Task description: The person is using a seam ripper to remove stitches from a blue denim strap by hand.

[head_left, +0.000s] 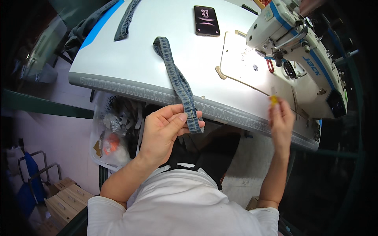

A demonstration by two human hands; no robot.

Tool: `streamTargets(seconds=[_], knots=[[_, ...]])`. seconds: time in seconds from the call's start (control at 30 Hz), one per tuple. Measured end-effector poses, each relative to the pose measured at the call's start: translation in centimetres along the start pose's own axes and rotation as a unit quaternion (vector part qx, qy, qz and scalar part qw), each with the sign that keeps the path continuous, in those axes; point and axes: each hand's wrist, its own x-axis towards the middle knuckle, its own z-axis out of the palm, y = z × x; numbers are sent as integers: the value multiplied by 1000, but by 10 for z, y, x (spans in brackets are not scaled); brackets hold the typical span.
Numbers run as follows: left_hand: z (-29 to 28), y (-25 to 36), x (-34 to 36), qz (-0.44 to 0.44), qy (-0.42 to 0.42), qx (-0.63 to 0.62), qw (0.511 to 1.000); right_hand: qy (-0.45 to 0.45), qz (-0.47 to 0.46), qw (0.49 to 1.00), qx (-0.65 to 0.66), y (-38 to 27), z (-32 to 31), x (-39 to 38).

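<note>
My left hand grips the end of a folded denim band, which runs up across the white table and hangs at the front edge over my fingers. My right hand is closed on a small yellow tool, too small to make out clearly, beside the sewing machine's bed at the table's right. A second denim strip lies toward the back left.
A white sewing machine stands on the right. A black phone lies at the back. More denim hangs at the left corner. Below the table are a white basket with bagged items, and wooden boxes at lower left.
</note>
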Motion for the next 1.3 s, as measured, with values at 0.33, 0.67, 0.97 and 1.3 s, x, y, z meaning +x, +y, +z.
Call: streamTargets(seconds=[0.33,0.67,0.97,1.3], knots=[[-13,-19,-28,-8,26,-25,999,-289,-45,928,228,-23,102,-83],[-24,-24,-36,-192,-106,58,974,-154,-124,971,133,-6,99,-145],[-12,-41,-57,-177,-145,51,972,-248,-17,950,188,-10,52,-180],[-17,-44,-80,-98,-111,109,983,-219,-148,960,90,-5,62,-195]])
